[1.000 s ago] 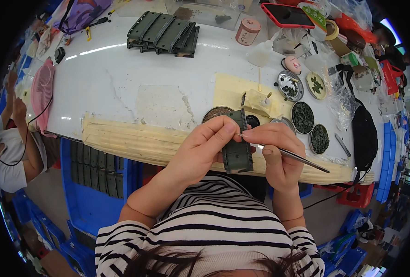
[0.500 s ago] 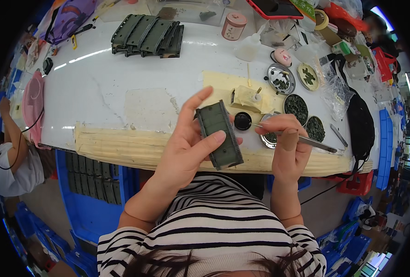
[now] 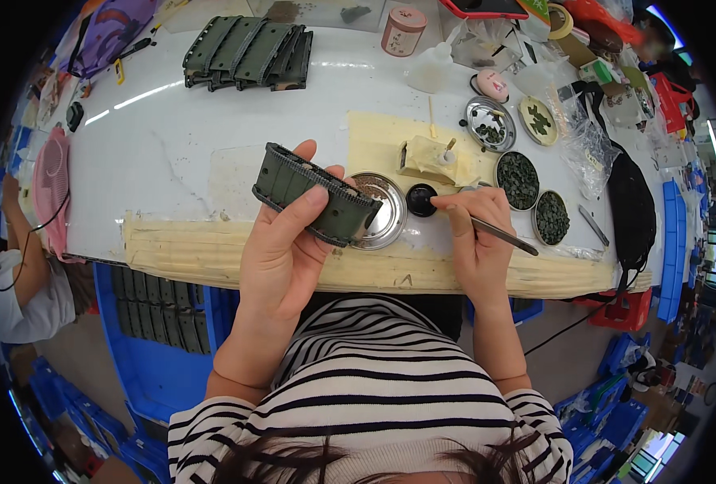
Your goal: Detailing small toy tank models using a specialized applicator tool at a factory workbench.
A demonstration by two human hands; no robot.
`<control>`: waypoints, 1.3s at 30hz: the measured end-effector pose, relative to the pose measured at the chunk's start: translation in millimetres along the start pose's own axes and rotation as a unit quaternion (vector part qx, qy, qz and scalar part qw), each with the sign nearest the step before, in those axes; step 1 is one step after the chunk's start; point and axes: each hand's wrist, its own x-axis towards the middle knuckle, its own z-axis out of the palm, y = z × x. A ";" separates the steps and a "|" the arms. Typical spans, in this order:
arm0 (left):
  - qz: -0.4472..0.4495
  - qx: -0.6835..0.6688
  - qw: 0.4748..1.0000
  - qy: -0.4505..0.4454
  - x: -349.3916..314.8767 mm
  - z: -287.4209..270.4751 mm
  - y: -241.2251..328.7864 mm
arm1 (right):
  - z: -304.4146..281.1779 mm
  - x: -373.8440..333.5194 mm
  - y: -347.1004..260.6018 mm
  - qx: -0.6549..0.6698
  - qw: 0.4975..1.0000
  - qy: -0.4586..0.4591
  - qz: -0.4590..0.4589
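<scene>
My left hand [image 3: 281, 242] grips a dark green, strip-like model part [image 3: 316, 198] with toothed edges and small holes, thumb on its near face and fingers behind. The part is tilted, its right end lower, over the left side of a round metal dish [image 3: 392, 218] with brown specks. My right hand [image 3: 483, 238] is closed on metal tweezers [image 3: 503, 235], whose tip end is at a small round black pot [image 3: 421, 200]. Exactly where the tip rests is hard to see. Behind my right hand another metal dish is mostly hidden.
Similar green parts [image 3: 245, 52] lie stacked at the far left. Two tins of small green pieces [image 3: 518, 181] stand right of my right hand, near a yellow-wrapped block [image 3: 435, 161]. Loose tweezers [image 3: 593, 226] lie farther right. A blue crate [image 3: 152, 379] with more parts sits below the table edge.
My left hand has moved left and turned the green part from steep to more level, uncovering the metal dish. The right hand has shifted slightly left, bringing the tweezers' tip to the black pot.
</scene>
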 end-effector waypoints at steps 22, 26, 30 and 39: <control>-0.047 0.002 0.999 0.012 -0.7 7.3 -1.0 | -20.4 12.0 -44.8 0.155 0.980 -0.007 -0.123; -0.049 0.023 0.999 -0.002 -2.8 16.2 -4.0 | -2.6 11.1 -45.2 0.248 0.959 -0.043 -0.131; -0.047 0.045 0.998 -0.003 -3.3 14.9 -4.2 | 3.9 6.7 -50.3 0.259 0.960 -0.043 -0.096; -0.055 0.041 0.998 -0.007 -2.2 17.7 -6.0 | 5.2 5.1 -47.1 0.265 0.959 -0.031 -0.098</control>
